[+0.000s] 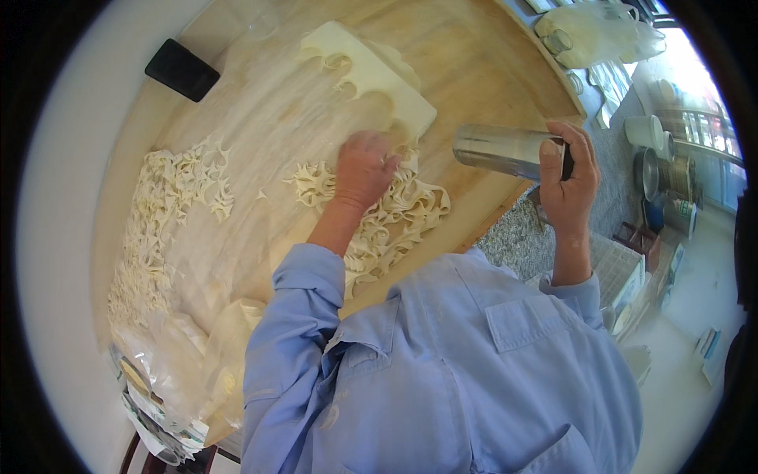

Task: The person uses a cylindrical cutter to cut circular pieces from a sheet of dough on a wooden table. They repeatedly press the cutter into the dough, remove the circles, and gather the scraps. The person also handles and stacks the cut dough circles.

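In my right hand (571, 178) is a shiny metal cylinder (497, 148), gripped at one end and held sideways in the air near the board's right edge. My left hand (367, 169) is low over the wooden board (254, 130), its fingers curled among dough scraps (391, 219). Whether those fingers pinch any dough is hidden. Just beyond the left hand lies a pale stacked dough sheet (379, 77), with rounded bites cut along its left edge. A second heap of thin, pointed dough scraps (160, 219) spreads along the board's left side.
A black phone-like device (182, 70) lies at the upper left. Clear plastic bags (183, 349) rest at the lower left. Beyond the board's raised right rim (551, 59) stand a filled plastic bag (592, 35), a white tub (644, 131) and a metal bowl (646, 173).
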`<state>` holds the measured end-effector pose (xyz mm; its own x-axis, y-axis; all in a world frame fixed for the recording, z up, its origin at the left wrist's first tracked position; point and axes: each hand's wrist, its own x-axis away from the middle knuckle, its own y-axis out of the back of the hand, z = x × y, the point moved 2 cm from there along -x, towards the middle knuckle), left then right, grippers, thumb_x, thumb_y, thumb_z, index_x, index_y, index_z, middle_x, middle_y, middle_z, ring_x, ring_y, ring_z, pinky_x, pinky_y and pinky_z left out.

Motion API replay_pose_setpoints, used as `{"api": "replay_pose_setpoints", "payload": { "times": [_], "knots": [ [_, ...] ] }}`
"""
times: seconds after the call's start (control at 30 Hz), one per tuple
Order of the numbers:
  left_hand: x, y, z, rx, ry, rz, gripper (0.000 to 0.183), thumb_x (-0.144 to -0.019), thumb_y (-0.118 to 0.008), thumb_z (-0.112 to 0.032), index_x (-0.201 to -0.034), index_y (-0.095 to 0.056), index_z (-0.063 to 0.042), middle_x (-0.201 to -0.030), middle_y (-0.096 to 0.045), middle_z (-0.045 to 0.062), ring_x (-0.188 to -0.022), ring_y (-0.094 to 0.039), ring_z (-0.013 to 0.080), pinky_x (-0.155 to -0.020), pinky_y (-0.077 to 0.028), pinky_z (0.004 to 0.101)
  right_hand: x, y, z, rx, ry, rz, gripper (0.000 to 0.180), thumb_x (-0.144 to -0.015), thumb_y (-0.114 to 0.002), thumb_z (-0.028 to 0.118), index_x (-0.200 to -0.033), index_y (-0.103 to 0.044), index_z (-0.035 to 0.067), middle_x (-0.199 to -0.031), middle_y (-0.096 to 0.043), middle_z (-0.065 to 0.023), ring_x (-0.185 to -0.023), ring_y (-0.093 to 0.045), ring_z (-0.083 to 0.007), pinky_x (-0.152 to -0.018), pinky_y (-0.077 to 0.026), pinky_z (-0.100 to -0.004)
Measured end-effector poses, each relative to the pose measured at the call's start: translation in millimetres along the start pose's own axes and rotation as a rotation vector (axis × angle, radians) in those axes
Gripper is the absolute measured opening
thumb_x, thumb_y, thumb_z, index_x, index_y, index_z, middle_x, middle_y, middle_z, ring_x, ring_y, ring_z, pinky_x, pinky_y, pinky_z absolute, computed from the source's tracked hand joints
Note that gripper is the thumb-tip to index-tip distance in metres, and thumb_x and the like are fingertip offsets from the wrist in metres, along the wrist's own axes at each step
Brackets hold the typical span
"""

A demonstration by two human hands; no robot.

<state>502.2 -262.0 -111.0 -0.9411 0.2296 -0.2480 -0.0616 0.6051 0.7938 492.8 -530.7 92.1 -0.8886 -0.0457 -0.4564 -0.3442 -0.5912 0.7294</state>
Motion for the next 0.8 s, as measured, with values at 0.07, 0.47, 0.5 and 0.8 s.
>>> {"api": "replay_pose_setpoints", "payload": {
  "times": [0.07, 0.47, 0.5, 0.8],
  "knots": [
    [1.7, -5.9, -22.9, 0.069, -0.035, 0.079, 0.043, -0.074, -0.078, -0.031, -0.108, -0.063, -0.009, -0.116, -0.059, 0.01, -0.11, -0.055, 0.031, -0.092, -0.045, 0.0462, 0.9, 4.6, -1.4, 0.021, -0.005, -0.026, 0.021, -0.088, -0.067, 0.012, -0.107, -0.067, 0.004, -0.101, -0.067, -0.0128, -0.089, -0.066, -0.0255, -0.08, -0.052, -0.033],
    [4.9, -35.2, -35.3, -0.133, 0.191, -0.102, 0.045, -0.071, -0.077, -0.029, -0.105, -0.056, -0.007, -0.103, -0.058, 0.009, -0.102, -0.05, 0.0321, -0.092, -0.038, 0.0484, 10.4, 2.7, -0.9, 0.007, -0.018, -0.035, 0.02, -0.089, -0.068, 0.013, -0.106, -0.067, 0.003, -0.099, -0.065, -0.0122, -0.085, -0.065, -0.0239, -0.077, -0.052, -0.0327],
    [5.1, -34.8, -31.5, -0.145, 0.19, -0.096, 0.043, -0.071, -0.077, -0.028, -0.103, -0.057, -0.008, -0.102, -0.058, 0.009, -0.102, -0.051, 0.0318, -0.092, -0.038, 0.0481, 9.8, 1.3, -1.0, 0.007, -0.021, -0.037, 0.02, -0.088, -0.068, 0.013, -0.106, -0.067, 0.003, -0.099, -0.065, -0.0122, -0.085, -0.064, -0.0237, -0.077, -0.051, -0.0326],
    [26.5, -18.9, -19.7, -0.064, 0.153, -0.098, 0.026, -0.07, -0.078, -0.023, -0.093, -0.067, -0.015, -0.099, -0.06, 0.004, -0.103, -0.052, 0.029, -0.093, -0.04, 0.0451, 3.6, -20.9, 7.2, -0.055, -0.039, 0.035, 0.024, -0.084, -0.069, 0.012, -0.106, -0.066, 0.004, -0.101, -0.063, -0.0148, -0.088, -0.063, -0.0327, -0.079, -0.051, -0.0365]
  ]
}}
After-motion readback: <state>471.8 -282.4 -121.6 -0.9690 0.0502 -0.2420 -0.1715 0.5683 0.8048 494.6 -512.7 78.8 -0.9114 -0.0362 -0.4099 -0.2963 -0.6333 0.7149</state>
